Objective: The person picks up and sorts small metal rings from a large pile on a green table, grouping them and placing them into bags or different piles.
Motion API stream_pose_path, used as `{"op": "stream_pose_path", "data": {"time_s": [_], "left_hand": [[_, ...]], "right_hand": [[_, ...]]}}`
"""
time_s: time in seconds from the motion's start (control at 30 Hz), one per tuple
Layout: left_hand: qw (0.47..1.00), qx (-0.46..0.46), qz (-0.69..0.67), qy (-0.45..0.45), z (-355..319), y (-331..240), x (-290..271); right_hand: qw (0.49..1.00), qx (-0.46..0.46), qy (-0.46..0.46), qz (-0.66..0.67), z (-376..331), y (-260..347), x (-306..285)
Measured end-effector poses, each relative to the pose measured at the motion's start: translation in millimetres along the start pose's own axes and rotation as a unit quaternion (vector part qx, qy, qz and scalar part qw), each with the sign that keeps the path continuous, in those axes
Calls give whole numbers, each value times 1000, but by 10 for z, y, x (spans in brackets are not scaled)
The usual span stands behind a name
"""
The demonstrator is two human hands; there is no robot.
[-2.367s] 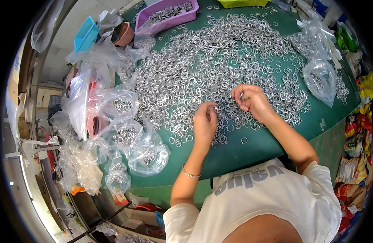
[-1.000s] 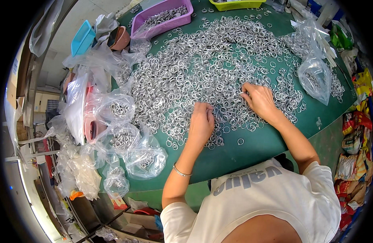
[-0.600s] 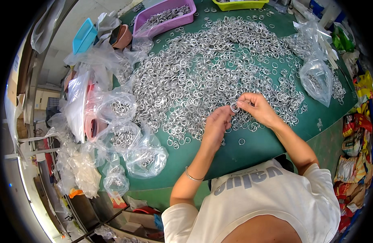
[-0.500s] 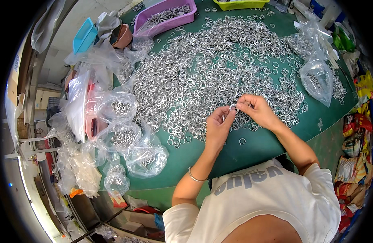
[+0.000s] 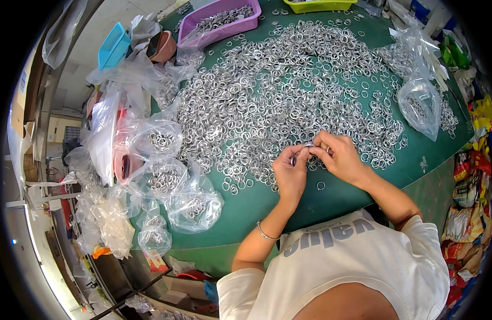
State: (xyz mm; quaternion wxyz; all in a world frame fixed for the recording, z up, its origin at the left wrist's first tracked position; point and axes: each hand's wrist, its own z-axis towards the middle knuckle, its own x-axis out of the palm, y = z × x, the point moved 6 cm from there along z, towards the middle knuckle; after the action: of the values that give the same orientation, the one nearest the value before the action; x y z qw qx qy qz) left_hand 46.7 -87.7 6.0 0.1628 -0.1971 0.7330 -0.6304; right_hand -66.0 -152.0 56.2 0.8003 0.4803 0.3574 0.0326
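Left hand (image 5: 290,176) and right hand (image 5: 343,158) pinch one metal ring (image 5: 308,145) together over the ring pile (image 5: 224,106). I'd grip lightly, rim only, no twisting.

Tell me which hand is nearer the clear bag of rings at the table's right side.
Right. The right hand is left of the clear bag and lower in the picture; the left hand is farther left, on the right hand's other side.
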Motion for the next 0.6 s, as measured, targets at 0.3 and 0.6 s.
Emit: {"op": "stream_pose_path", "data": {"time_s": [0.3,0.6], "left_hand": [[995,19,-96,9,-22,-54,33],[978,-35,-178,99,-82,-31,-1]], "right_hand": [[996,15,-53,64,-71,-49,41],[972,116,72,193,-47,-235,74]]}}
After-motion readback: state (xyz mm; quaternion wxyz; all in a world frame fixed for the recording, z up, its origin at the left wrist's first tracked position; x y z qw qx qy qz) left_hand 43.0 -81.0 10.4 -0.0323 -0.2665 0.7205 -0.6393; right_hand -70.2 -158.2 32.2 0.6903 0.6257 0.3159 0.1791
